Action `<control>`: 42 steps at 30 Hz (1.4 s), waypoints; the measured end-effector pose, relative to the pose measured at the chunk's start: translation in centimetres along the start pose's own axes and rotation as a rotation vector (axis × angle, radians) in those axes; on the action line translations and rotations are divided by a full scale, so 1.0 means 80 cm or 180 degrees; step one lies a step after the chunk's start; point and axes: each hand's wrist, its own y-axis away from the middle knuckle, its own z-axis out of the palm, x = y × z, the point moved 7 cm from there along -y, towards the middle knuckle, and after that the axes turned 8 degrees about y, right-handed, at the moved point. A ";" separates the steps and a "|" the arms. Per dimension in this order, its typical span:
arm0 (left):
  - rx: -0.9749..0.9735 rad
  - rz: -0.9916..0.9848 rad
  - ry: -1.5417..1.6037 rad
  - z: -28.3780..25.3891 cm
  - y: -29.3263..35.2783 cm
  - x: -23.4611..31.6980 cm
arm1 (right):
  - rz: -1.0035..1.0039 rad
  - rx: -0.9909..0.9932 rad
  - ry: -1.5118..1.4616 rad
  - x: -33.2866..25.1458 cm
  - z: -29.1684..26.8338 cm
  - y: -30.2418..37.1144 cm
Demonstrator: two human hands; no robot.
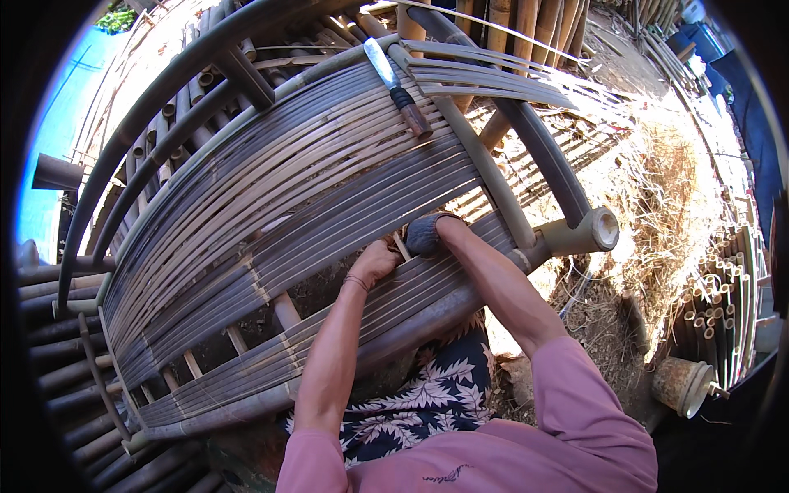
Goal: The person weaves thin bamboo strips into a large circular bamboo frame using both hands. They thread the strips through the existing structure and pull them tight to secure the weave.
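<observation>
The bench [394, 337] lay before you, and both your hands were at its seat, toward its right end. Your left hand [376, 261], bare, was at the gap between the bench's near and far bands of slats [246, 189], fingers curled in; I could not tell whether they were clamped on anything. Your right hand [434, 232], in a dark grey glove [422, 238], was just beside it over the same gap; its fingertips were hidden, so its grip could not be told. A pale stick [401, 246] showed between your hands; which of them touched it was unclear. A knife [401, 97] lay across the bench's far slats, blade toward the far edge. Loose strips [493, 78] spread out from the bench's far right corner. Straw [670, 177] and a tipped can [682, 386] were to the bench's right.
</observation>
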 end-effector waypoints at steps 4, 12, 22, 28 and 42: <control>0.0382 0.0191 0.0197 -0.002 0.002 -0.006 | 0.0134 -0.0090 -0.0089 0.013 0.014 -0.013; -0.0261 -0.0067 0.0781 0.001 -0.011 -0.007 | 0.0685 -0.0273 -0.0514 0.073 0.059 -0.071; -0.0989 -0.0280 0.1893 0.007 0.011 0.002 | 0.0847 -0.0245 -0.0546 0.057 0.045 -0.054; -0.1140 0.1465 -0.1955 0.003 -0.016 -0.027 | 0.1038 0.0025 -0.0666 0.036 0.012 -0.028; 0.0348 -0.0148 -0.0710 -0.039 0.084 0.069 | 0.0319 0.1976 -0.0808 0.000 -0.112 0.243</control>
